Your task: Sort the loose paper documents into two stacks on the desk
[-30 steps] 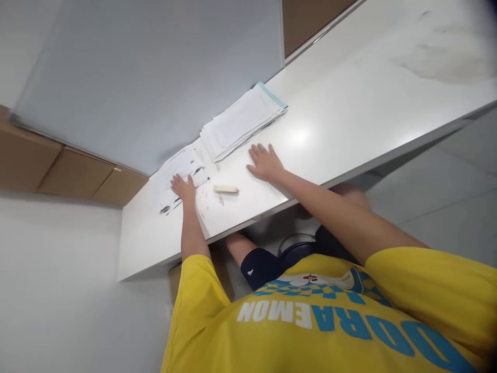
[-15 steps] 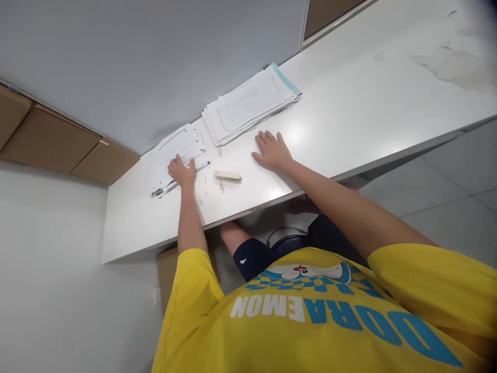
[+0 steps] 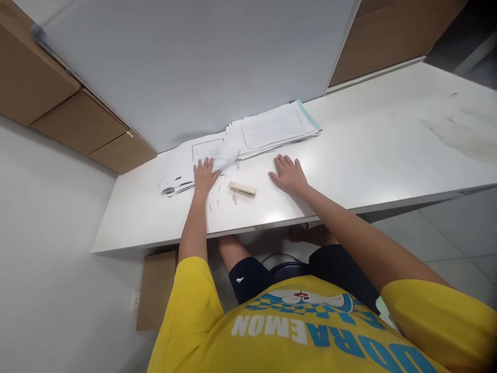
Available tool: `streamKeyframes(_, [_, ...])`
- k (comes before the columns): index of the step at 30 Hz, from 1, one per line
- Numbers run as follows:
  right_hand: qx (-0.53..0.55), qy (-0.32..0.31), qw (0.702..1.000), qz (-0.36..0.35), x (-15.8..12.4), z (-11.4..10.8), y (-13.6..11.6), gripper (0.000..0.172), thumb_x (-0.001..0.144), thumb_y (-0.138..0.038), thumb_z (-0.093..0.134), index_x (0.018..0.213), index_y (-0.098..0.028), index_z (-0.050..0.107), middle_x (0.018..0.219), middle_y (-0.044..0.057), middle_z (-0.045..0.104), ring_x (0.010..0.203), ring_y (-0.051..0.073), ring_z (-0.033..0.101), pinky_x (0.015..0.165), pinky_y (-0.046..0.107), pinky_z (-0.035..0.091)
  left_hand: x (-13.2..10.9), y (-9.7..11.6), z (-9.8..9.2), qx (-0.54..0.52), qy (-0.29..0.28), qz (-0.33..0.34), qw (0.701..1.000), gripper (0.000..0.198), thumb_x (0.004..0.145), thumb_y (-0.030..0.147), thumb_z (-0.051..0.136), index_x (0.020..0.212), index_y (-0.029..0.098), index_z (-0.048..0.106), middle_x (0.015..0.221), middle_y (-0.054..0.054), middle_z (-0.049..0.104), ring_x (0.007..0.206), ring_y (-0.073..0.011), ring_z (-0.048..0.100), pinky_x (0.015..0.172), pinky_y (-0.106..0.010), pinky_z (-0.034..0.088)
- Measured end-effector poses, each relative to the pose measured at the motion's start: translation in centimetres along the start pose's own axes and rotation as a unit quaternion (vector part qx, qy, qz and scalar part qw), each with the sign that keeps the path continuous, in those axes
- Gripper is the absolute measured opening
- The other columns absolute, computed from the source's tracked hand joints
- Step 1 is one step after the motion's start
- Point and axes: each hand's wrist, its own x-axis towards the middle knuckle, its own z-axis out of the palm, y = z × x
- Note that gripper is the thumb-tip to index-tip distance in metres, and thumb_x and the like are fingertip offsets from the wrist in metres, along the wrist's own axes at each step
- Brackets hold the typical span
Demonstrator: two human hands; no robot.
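Note:
My left hand [image 3: 204, 176] rests with fingers spread on the left stack of papers [image 3: 178, 165], whose right part bends up beside the thumb and meets the other stack. My right hand [image 3: 289, 173] lies flat on the white table [image 3: 349, 171], fingers apart and nothing in them. Just beyond it is the right stack of papers [image 3: 272, 128], thicker, with a light blue strip at its right end. Between my hands lies a cream stapler [image 3: 243, 188], touched by neither hand. Small marks or scraps show around it.
A pale grey panel [image 3: 233, 57] stands along the table's back edge. Brown boxes [image 3: 97, 129] line up at the left, and a brown panel [image 3: 384, 41] stands at the back right. Under the table is a cardboard box [image 3: 155, 290]. Greyish smudges mark the table's right end.
The view has shifted and levelled. My left hand has slid right over the left stack, and its papers now bend against the right stack. My right hand stays flat on the table.

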Motion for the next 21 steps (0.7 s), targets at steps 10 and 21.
streamKeyframes(10, [-0.007, -0.012, 1.000, 0.003, -0.3, -0.4, -0.4, 0.072, 0.097, -0.052, 0.024, 0.156, -0.013, 0.029, 0.165, 0.015, 0.027, 0.153, 0.034, 0.022, 0.122, 0.060, 0.017, -0.8, -0.8, 0.8, -0.096, 0.097, -0.109, 0.985, 0.048, 0.104, 0.034, 0.033, 0.143, 0.015, 0.053, 0.140, -0.012, 0.062, 0.130, -0.0260, 0.057, 0.113, -0.038, 0.041])
streamKeyframes(21, [-0.048, 0.003, 0.999, -0.022, -1.3, -0.3, 0.2, 0.068, 0.095, -0.052, 0.027, 0.152, -0.015, 0.037, 0.158, 0.020, 0.040, 0.145, 0.039, 0.036, 0.114, 0.066, 0.030, -1.6, -0.4, 0.8, -0.097, 0.074, -0.111, 0.986, 0.056, 0.092, 0.056, 0.058, 0.138, 0.024, 0.059, 0.150, -0.008, 0.053, 0.150, -0.0322, 0.033, 0.124, -0.059, 0.017])
